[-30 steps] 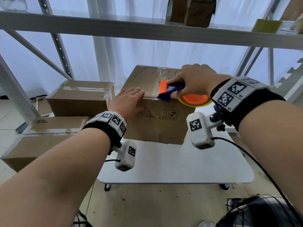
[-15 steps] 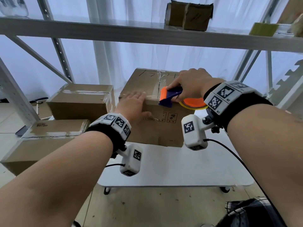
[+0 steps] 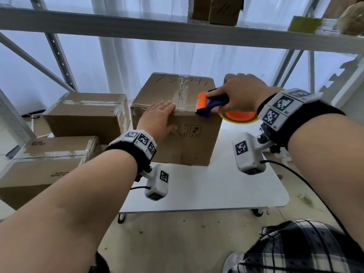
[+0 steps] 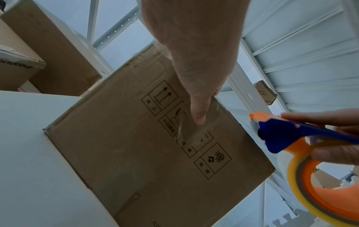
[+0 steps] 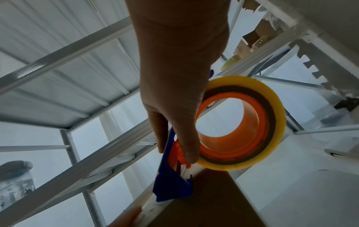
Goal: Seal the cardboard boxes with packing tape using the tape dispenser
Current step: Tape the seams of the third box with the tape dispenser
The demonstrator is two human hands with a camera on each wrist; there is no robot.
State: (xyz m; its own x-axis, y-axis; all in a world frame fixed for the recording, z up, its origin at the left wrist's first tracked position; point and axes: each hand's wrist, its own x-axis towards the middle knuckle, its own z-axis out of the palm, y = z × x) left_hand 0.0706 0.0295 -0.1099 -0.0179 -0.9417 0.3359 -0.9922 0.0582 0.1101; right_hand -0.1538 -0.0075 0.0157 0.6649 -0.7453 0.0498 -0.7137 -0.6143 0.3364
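Could easily wrinkle or tear crooked here: tape dispenser (image 3: 211, 104) gripped in curled right hand (image 3: 239, 93) at the worktop box's (image 3: 189, 142) front-right top edge, left hand (image 3: 158, 118) fingers (image 3: 167, 105) flat, thumb pinning the tape tail.

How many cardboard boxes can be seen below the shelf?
3: one on the white table under both hands, one behind on the left, one nearer on the left. More boxes sit on the shelf above; others may be hidden.
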